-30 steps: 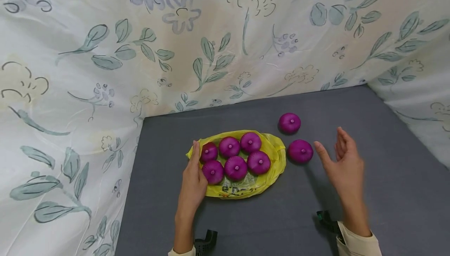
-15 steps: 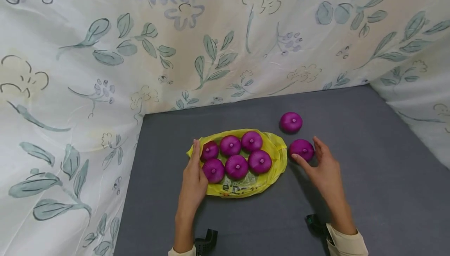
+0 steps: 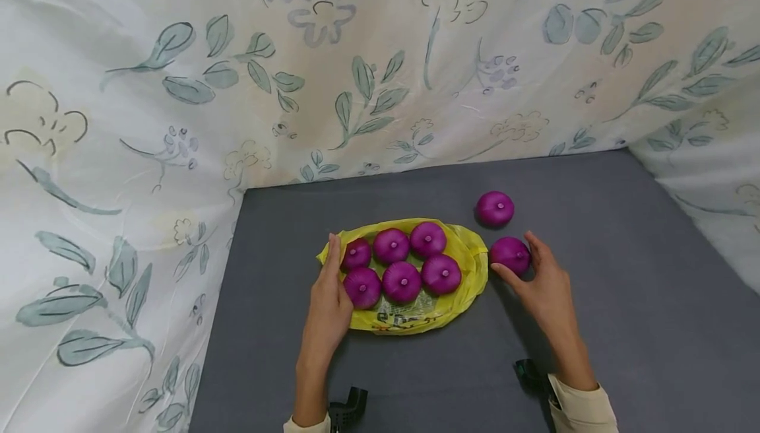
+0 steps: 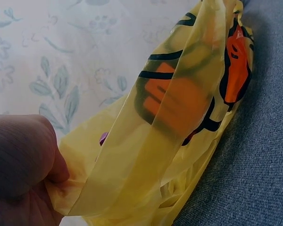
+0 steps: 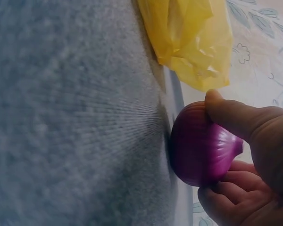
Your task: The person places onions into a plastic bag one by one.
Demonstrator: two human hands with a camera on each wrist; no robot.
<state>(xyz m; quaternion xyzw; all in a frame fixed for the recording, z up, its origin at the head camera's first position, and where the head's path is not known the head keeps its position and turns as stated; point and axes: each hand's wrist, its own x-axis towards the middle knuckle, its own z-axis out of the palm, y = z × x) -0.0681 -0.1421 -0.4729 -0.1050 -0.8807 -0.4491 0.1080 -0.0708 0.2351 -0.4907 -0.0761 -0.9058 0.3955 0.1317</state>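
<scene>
A yellow plastic bag point(image 3: 415, 322) lies with its mouth spread wide, and several purple onions point(image 3: 401, 282) sit inside it in two rows. My left hand point(image 3: 328, 307) pinches the bag's left edge; in the left wrist view thumb and fingers grip the thin yellow film point(image 4: 132, 160), printed in orange and black. To the right of the bag, my right hand point(image 3: 545, 294) holds a purple onion point(image 3: 510, 256) between thumb and fingers. In the right wrist view this onion point(image 5: 200, 146) is close against the grey cloth, its stem end toward the palm.
Another purple onion point(image 3: 495, 209) rests behind the held one, toward the back of the grey-covered table point(image 3: 641, 274). A floral curtain point(image 3: 380, 90) borders the table at the back and on both sides. Each wrist wears a black camera mount point(image 3: 349, 408).
My right hand has moved left and taken the nearer loose onion between thumb and fingers. The left hand keeps its grip on the bag's edge.
</scene>
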